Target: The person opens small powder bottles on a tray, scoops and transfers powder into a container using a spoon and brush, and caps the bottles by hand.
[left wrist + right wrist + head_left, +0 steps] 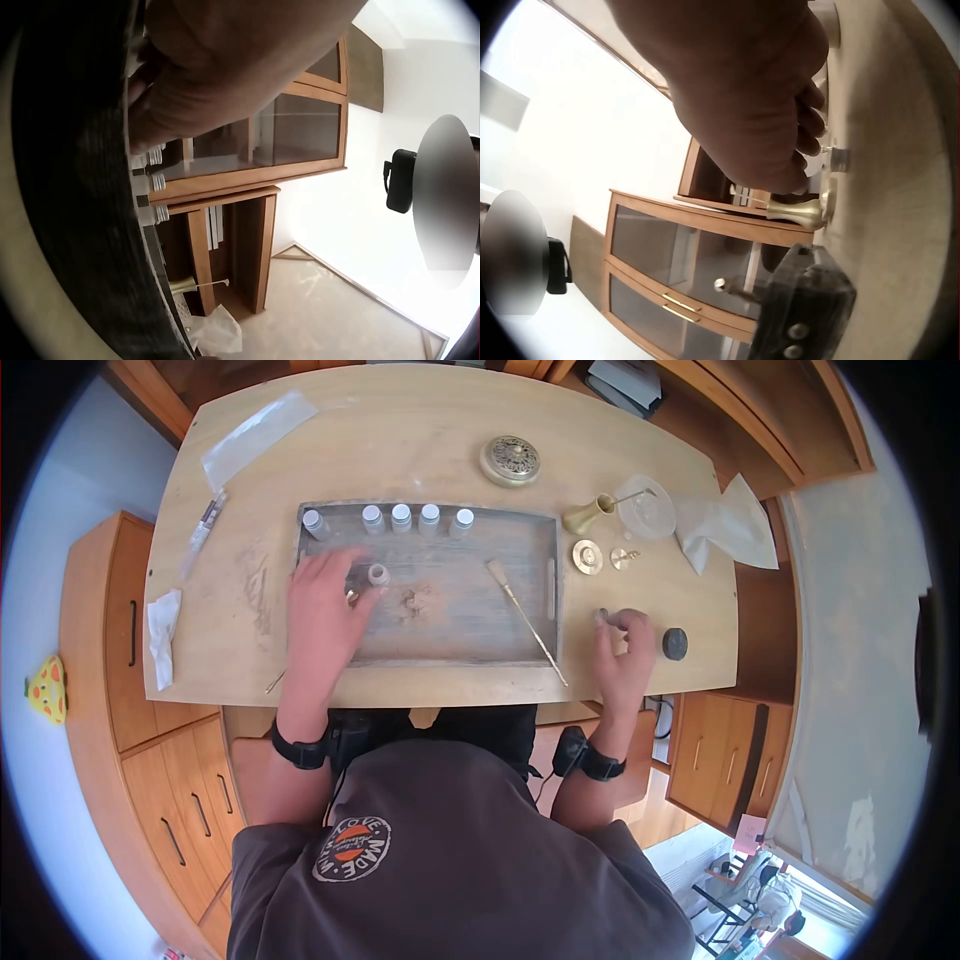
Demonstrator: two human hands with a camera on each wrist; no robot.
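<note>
Two hands show in the head view: the left hand curls thumb and forefinger round an open vial over the tray, their gap about the vial's width. The vial's mouth faces up, its long axis roughly upright, left of some brown powder. The right hand bends inward at the desk, thumb and forefinger nearly meeting at a small cap; whether they pinch it, I cannot tell. Five capped vials line the tray's far side; a brush slants across its right half

In the left wrist view, the tray's dark side hides the fingertips; glass-fronted cupboards stand beyond

In the right wrist view, the ribbed cap sits upright on the desk just by the curled fingers, near a brass vase
</note>
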